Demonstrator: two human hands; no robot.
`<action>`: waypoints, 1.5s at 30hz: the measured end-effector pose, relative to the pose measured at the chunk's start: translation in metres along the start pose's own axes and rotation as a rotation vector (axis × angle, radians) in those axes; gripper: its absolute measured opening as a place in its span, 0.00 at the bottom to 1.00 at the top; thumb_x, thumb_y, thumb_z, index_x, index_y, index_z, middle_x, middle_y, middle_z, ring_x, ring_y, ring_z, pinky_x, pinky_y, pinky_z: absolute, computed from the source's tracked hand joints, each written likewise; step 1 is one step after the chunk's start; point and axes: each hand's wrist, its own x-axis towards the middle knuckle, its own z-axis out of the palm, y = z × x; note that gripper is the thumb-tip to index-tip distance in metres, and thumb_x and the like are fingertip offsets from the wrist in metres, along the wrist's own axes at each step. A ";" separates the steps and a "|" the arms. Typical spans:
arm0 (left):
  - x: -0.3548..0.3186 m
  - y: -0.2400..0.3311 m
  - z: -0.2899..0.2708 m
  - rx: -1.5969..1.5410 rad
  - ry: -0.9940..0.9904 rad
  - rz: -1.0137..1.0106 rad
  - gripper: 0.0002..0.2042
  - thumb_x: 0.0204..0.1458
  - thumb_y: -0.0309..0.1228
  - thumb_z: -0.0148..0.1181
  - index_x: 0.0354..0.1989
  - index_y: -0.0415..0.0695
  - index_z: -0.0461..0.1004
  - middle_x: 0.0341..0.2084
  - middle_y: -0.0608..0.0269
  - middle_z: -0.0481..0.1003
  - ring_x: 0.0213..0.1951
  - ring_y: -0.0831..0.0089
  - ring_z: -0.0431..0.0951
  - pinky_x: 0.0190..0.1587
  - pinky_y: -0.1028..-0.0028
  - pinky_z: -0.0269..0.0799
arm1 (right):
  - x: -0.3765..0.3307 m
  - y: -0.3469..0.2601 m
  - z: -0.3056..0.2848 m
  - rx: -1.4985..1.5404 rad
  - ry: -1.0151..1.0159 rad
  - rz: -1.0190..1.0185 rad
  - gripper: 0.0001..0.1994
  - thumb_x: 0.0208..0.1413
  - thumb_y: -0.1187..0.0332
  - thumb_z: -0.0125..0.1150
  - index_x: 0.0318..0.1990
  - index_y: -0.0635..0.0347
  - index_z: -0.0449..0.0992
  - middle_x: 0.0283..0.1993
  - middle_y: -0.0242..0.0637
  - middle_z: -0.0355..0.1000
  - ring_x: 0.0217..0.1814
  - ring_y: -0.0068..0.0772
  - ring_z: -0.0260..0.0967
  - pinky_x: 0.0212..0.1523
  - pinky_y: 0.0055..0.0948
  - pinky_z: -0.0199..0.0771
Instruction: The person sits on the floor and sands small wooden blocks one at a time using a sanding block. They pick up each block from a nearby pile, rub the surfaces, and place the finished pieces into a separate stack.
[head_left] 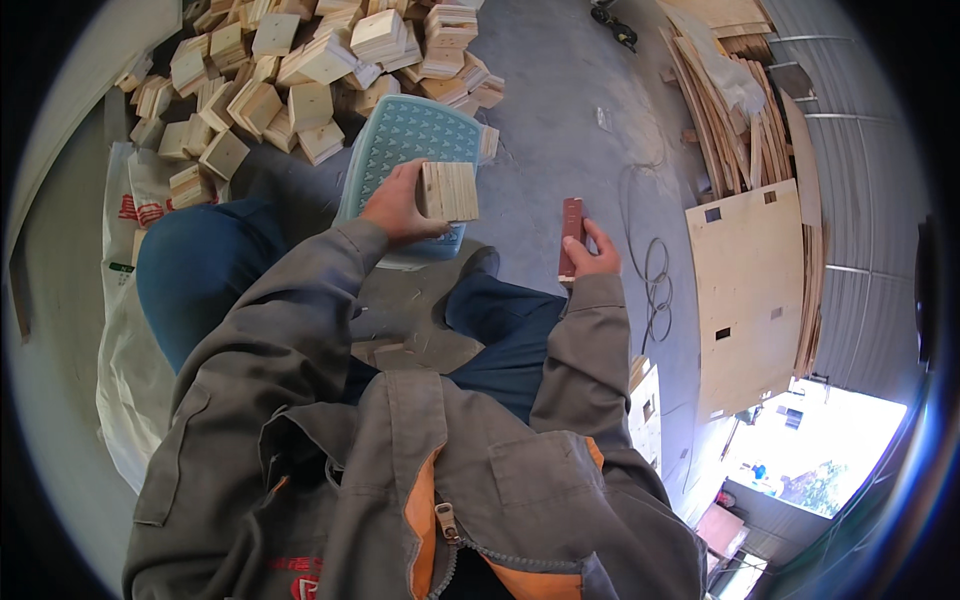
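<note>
My left hand (398,205) is closed round a pale plywood block (450,192), its layered edges facing up. The block is held over a light blue plastic stool or upturned basket (420,128) with a raised pattern on top; I cannot tell whether the two touch. Off to the right, my right hand (595,252) grips a narrow sanding block (572,222), a flat bar faced in reddish brown like sandpaper, with pale wood at its ends. The thumb lies across its face, and it is held upright in the picture, apart from the plywood block.
A large heap of plywood blocks (310,60) lies beyond the blue plastic piece. White sacking (125,400) is at the left. On the right, sheets of plywood (745,300) lean by a corrugated wall, and a thin cable (655,290) loops over the grey floor (540,110).
</note>
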 end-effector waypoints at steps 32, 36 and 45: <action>-0.021 -0.012 -0.003 0.252 0.114 0.222 0.59 0.35 0.34 0.84 0.79 0.39 0.53 0.73 0.44 0.62 0.75 0.48 0.61 0.76 0.58 0.63 | -0.113 -0.063 0.086 -0.109 -0.037 -0.407 0.35 0.50 0.62 0.77 0.67 0.60 0.75 0.74 0.54 0.68 0.73 0.60 0.67 0.72 0.51 0.68; -0.016 -0.038 -0.001 0.079 0.028 0.123 0.59 0.36 0.35 0.84 0.79 0.39 0.53 0.70 0.43 0.65 0.73 0.47 0.65 0.75 0.58 0.64 | -0.138 -0.085 0.099 -0.204 -0.064 -0.511 0.36 0.50 0.62 0.77 0.69 0.52 0.74 0.77 0.52 0.64 0.73 0.56 0.67 0.70 0.52 0.66; -0.014 -0.019 0.000 0.073 0.035 0.081 0.49 0.36 0.35 0.82 0.71 0.46 0.63 0.61 0.47 0.71 0.66 0.47 0.70 0.70 0.57 0.69 | -0.116 -0.106 0.135 -0.426 0.006 -0.529 0.31 0.50 0.66 0.76 0.65 0.46 0.80 0.76 0.46 0.64 0.68 0.53 0.68 0.68 0.50 0.70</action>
